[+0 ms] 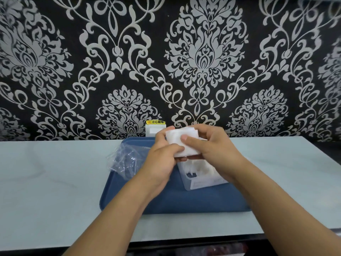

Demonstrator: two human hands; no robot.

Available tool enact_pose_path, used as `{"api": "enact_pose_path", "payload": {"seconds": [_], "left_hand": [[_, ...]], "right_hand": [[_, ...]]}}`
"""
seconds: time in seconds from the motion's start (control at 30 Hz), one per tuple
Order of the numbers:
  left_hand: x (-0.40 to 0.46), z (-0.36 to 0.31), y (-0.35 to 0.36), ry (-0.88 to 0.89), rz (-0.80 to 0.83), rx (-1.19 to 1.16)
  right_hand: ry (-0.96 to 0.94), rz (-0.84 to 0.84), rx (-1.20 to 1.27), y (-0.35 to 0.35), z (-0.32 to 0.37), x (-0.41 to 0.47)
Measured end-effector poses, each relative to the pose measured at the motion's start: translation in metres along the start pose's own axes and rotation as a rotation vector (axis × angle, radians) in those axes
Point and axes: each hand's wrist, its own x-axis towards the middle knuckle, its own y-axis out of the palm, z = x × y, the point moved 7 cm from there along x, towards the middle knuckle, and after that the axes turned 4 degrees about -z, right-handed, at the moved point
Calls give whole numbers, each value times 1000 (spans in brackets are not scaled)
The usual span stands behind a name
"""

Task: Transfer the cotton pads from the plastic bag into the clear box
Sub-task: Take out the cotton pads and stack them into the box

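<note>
Both hands holding a stack of cotton pads above the clear box.

Head view: left hand (164, 154) and right hand (210, 145) are each keeping a narrow grip, thumbs and fingers pinching the white cotton pads (181, 143) between them, raised over the clear box (201, 180), which is already holding more pads. Box is sitting on the blue tray (166, 202); crumpled plastic bag (125, 161) is lying at the tray's left edge. Tray is resting on the pale bench (55, 182), a white socket (153, 131) standing behind.
</note>
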Motion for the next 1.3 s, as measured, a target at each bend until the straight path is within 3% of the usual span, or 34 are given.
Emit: {"api": "enact_pose_path", "payload": {"seconds": [0.13, 0.2, 0.37, 0.5, 0.67, 0.8, 0.93, 1.0, 1.03, 1.1, 1.2, 1.23, 1.3], "left_hand": [[-4, -34, -16, 450, -197, 659], [-6, -38, -15, 550, -217, 848], [4, -6, -3, 375, -38, 1085], [5, 12, 1, 334, 30, 1169], [7, 18, 2, 306, 65, 1233], [4, 18, 8, 376, 84, 1394], [7, 12, 3, 388, 65, 1402], [8, 10, -3, 382, 59, 1388], [8, 10, -5, 378, 54, 1375], [8, 10, -8, 357, 43, 1345], [8, 11, -12, 307, 39, 1232], [8, 10, -15, 289, 31, 1180], [9, 7, -22, 269, 24, 1135]], "right_hand": [[182, -120, -86, -38, -10, 6], [240, -102, -252, -42, -17, 5], [123, -79, -829, -20, -15, 7], [39, -73, -1211, 2, -12, 11], [31, -33, -1394, 9, -20, 16], [-27, -24, -1373, 11, -20, 17], [4, 10, -828, -19, -14, 12], [-166, -97, -603, -36, 1, 6], [-256, -101, -609, -37, 4, 2], [-335, 95, -785, -12, -6, -4], [-222, 454, -995, 35, -41, -9], [-159, 516, -957, 44, -42, -11], [-38, 553, -633, 49, -31, -16]]}}
